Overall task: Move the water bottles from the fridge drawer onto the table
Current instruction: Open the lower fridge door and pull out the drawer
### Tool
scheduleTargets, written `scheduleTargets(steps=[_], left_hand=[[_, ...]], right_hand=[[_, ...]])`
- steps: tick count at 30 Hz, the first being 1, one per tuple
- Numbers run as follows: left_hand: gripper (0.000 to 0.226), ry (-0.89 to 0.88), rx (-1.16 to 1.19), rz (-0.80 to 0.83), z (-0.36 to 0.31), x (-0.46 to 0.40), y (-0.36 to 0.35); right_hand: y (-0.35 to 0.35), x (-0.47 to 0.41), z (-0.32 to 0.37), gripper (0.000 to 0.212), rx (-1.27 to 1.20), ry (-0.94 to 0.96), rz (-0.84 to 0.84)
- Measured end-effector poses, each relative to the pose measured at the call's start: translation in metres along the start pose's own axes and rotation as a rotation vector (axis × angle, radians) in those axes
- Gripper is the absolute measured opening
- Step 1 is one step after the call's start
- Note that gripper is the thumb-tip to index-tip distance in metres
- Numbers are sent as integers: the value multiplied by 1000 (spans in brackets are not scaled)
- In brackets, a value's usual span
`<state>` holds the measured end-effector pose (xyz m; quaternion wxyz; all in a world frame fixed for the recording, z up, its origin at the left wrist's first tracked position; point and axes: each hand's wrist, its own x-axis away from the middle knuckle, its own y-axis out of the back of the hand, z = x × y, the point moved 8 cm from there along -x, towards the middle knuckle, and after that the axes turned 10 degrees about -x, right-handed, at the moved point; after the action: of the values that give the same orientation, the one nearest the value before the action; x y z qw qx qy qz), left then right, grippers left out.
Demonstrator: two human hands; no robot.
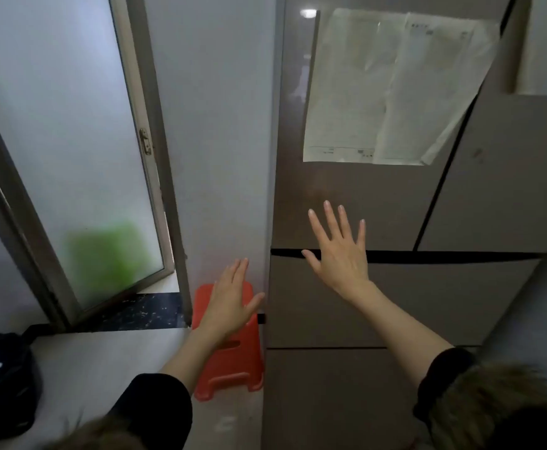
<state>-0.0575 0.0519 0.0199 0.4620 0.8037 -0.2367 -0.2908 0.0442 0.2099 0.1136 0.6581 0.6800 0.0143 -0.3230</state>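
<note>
Facing the fridge (395,287) from the head view, we held both hands out in front of us, fingers straight and spread, gripping nothing. Our right hand (338,251) lay against or just before the fridge front, over the dark gap above the upper drawer (427,303); we could not tell whether it touched. Our left hand (230,303) hovered lower, just left of the fridge edge, above a red stool (233,368) that stood on the floor beside the fridge. All the drawers were closed, so the bottles were hidden from us. Papers (389,89) hung on the fridge door above. A frosted window (70,141) stood ajar on the left, a green blur behind its glass, and a black bag (2,378) sat at the lower left. Black sleeves with fur trim covered our forearms.
</note>
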Motion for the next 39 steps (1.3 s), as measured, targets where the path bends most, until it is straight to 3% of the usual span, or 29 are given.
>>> scheduleTargets(steps=[4,9,15,26,32,39], left_hand=[[79,79,194,32,7,-41,-17],[74,58,237,51,4,-84,-35],[41,73,379,34,1,-102,-46],[33,78,386,50,-10,-94,-41],[35,17,368,71,-21,-48,-31],[35,-77,408,174,-45,14,-24]], right_hand=[[-18,-30,-14,85,28,33,-186],[-49,-42,-25,105,125,106,-338],[-55,-42,-27,101,156,143,-397],[-56,-30,-20,100,-2,-1,-186],[-68,18,-14,54,-121,-60,66],[-36,75,-12,40,-280,-192,78]])
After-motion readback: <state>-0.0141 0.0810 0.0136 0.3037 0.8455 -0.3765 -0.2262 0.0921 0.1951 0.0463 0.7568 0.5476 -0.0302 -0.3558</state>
